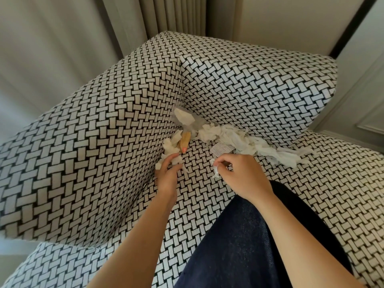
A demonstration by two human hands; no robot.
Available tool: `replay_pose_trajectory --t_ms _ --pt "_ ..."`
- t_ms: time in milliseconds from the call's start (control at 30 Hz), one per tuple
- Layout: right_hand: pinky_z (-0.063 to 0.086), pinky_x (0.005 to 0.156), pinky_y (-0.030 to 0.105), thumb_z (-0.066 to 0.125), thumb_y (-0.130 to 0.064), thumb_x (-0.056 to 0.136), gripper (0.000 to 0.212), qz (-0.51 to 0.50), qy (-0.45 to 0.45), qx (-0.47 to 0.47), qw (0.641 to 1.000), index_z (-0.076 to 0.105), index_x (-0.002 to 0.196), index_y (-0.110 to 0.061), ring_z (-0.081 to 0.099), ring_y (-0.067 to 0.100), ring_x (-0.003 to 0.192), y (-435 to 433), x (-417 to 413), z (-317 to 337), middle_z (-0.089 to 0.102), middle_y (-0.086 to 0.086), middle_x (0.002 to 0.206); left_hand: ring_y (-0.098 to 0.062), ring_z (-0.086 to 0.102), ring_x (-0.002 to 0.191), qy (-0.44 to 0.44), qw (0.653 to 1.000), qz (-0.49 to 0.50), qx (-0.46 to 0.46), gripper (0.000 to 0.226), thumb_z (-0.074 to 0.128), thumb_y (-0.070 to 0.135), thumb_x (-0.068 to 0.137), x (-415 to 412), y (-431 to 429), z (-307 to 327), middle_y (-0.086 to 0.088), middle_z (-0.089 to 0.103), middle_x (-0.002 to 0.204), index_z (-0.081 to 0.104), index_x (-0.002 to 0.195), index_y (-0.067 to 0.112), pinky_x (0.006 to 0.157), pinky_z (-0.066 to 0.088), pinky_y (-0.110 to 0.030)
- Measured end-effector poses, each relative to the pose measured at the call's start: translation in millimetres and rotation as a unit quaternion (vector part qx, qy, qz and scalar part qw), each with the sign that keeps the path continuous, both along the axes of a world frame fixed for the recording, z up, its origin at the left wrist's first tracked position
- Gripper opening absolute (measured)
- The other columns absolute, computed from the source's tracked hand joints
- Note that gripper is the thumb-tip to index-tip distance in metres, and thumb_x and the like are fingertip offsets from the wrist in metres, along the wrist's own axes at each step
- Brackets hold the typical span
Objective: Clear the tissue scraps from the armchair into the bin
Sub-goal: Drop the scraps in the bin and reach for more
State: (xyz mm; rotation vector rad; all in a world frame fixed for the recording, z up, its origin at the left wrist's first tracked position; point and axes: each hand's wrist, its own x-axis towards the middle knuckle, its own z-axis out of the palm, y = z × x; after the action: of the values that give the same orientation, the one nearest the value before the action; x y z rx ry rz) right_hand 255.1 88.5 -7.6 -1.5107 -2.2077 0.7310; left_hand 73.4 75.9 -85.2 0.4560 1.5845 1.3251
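Left hand (167, 175) grips a half-hidden tissue wad (177, 161); right hand (243, 175) pinches a small scrap (216, 173) above the armchair (93, 142).

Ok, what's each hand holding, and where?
Right hand pinches a small tissue scrap at its top end; left hand pinches a tissue wad by its near edge.

A grey-beige pleated curtain (62, 38) hangs across the upper left, meeting a plain cream wall (280, 17) at the top. A narrow black vertical strip (353, 23) runs down the upper right, with a pale grey panelled wall section (363, 104) beside it. Mid-frame lies a tan paper sleeve with an orange mark (184, 142), just below a crumpled clear plastic wrapper (193, 121). A small white printed card (221, 148) lies near the sleeve, to its right. A dark navy denim trouser leg (239, 246) fills the lower middle.
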Motion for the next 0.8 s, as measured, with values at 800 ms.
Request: replay_pose_trajectory --t_ms 800 --pt "0.053 0.061 0.027 0.052 -0.027 0.091 0.020 -0.007 -0.004 -0.014 1.000 0.069 0.101 -0.028 0.062 0.005 0.061 1 -2 -1 0.069 -0.016 0.095 -0.016 0.040 0.127 0.122 0.988 -0.090 -0.036 0.051 0.053 0.018 0.091 9 14 8 0.003 0.037 0.141 0.041 0.140 0.031 0.103 0.035 -0.033"
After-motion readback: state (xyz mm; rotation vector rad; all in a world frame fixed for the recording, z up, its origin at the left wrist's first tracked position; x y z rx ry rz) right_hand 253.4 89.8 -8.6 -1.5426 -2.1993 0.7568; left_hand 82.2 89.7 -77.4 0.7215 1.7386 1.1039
